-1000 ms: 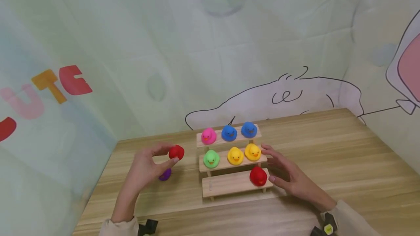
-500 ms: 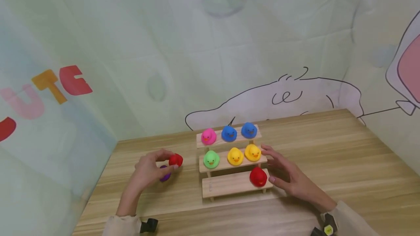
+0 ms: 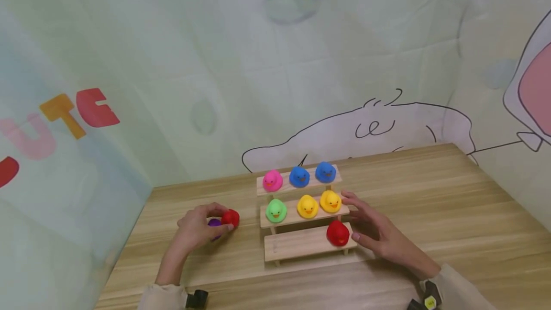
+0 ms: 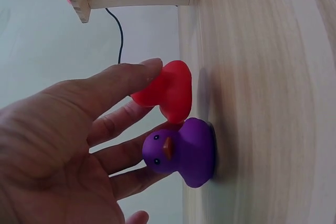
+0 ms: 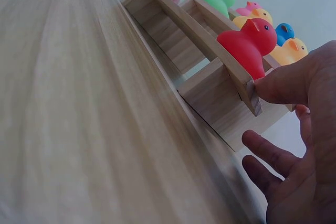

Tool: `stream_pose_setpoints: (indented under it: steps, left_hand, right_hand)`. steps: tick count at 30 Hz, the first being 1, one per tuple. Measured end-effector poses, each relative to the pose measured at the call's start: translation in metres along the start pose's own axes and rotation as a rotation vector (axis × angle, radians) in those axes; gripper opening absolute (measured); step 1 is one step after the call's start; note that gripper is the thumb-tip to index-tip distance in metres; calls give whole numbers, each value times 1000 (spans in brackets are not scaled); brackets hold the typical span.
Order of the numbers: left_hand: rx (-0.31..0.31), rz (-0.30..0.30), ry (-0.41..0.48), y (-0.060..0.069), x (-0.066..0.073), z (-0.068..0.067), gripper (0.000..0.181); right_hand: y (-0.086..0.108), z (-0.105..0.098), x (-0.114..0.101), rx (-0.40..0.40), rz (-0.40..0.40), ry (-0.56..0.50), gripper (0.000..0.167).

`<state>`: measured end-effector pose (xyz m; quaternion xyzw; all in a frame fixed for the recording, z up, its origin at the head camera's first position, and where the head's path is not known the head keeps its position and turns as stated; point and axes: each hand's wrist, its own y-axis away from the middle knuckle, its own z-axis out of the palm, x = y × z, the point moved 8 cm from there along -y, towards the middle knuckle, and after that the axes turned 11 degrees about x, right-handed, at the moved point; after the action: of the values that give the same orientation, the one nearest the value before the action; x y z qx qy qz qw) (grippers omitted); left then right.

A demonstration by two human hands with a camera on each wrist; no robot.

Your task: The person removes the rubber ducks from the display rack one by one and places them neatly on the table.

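Note:
My left hand (image 3: 200, 226) pinches a red rubber duck (image 3: 230, 218) between thumb and fingers, low over the table left of the stand. A purple rubber duck (image 4: 191, 153) stands on the table close beside it, partly behind the hand in the head view. At the right end of a three-tier wooden stand (image 3: 297, 244) is my right hand (image 3: 379, 231), fingers loosely spread. Its thumb tip (image 5: 278, 86) lies at the bottom shelf's end, close by another red duck (image 3: 337, 233); whether it presses there I cannot tell.
On the top tier sit a pink duck (image 3: 273, 181) and two blue ducks (image 3: 299, 176). The middle tier bears a green duck (image 3: 276, 211) and two yellow ducks (image 3: 307, 206). A printed cloth (image 3: 215, 61) hangs behind the wooden table (image 3: 430, 204).
My left hand has come down toward the table with the red duck, beside the purple one. The right hand and the ducks on the stand have stayed in place.

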<state>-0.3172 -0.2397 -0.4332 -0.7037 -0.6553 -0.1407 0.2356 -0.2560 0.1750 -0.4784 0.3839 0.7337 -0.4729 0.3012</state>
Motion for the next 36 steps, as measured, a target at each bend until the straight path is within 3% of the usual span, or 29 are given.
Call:
stream_pose_setpoints:
  steps: [13,24,29,36]
  left_hand:
    - [-39,-36,-26,0,-5,9,37]
    - [-43,-48,-24,2,-3,7,45]
    - [-29,-13,-15,5,8,3,53]
    - [30,77,48,10,37,-7,61]
  right_hand:
    - [1,0,0,-1,33,-12,75]
    - [1,1,1,-3,48,-19,76]
    - [0,1,1,-6,32,-21,75]
    - [1,1,2,-7,26,-22,74]
